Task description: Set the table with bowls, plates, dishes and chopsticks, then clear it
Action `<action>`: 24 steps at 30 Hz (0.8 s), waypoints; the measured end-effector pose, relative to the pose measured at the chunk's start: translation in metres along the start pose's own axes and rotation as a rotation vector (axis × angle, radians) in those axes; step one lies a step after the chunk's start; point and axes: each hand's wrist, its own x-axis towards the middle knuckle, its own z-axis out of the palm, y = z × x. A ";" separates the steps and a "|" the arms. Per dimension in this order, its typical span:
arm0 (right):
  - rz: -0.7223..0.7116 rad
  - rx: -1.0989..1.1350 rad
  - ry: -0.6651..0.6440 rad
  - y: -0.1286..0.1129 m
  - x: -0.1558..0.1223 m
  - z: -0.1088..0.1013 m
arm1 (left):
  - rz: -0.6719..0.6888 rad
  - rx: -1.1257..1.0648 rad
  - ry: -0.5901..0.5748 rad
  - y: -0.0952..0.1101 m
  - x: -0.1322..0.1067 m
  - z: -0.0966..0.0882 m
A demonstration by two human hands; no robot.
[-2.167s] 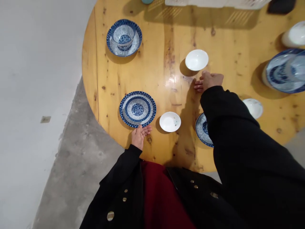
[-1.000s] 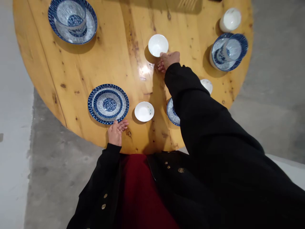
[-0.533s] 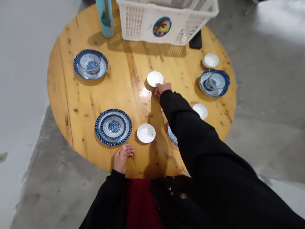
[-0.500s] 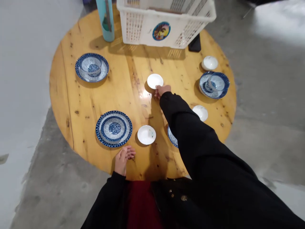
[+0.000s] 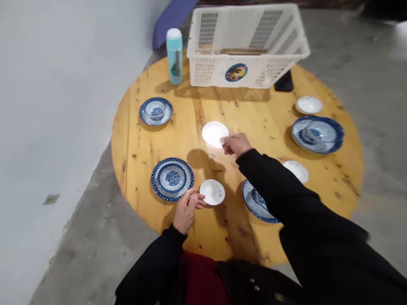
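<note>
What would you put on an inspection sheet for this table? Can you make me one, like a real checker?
Surface: round wooden table with dark knots and marks.
Things in hand: far white bowl, gleaming brightly; near white bowl, with small marks inside.
Clutter: blue-patterned plate beside the near bowl; white basket at the back, upright light-blue bottle left of it, dark flat object by its right corner.
Hands: right hand pinches the far bowl's rim; left hand has fingers at the near bowl's left edge, grip unclear.
Cables: nothing seen.
Surroundings: pale wall on the left, grey floor around.
</note>
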 end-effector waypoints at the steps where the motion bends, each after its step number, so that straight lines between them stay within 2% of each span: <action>1: -0.072 -0.033 -0.099 0.000 -0.020 -0.001 | 0.047 -0.001 0.047 0.008 0.002 0.002; 3: -0.134 -0.104 -0.266 0.003 -0.061 -0.002 | 0.125 0.015 0.109 0.020 0.004 0.003; 6: -0.170 -0.177 -0.416 0.018 -0.119 0.000 | 0.146 0.069 0.046 0.028 -0.004 -0.001; 9: -0.178 -0.238 -0.388 0.043 -0.166 0.011 | 0.061 0.096 -0.040 0.020 -0.022 -0.013; 12: -0.158 -0.232 -0.296 0.070 -0.205 0.037 | -0.030 0.095 -0.043 0.006 -0.043 -0.039; 14: -0.123 -0.191 -0.263 0.084 -0.228 0.065 | -0.055 0.123 -0.030 -0.002 -0.057 -0.067; 16: -0.085 -0.139 -0.252 0.092 -0.252 0.100 | -0.052 0.183 -0.022 -0.005 -0.071 -0.103; 20: -0.026 -0.056 -0.269 0.094 -0.296 0.188 | -0.020 0.296 0.012 0.001 -0.100 -0.190; 24: -0.021 -0.002 -0.310 0.091 -0.326 0.274 | -0.003 0.361 0.083 0.013 -0.123 -0.272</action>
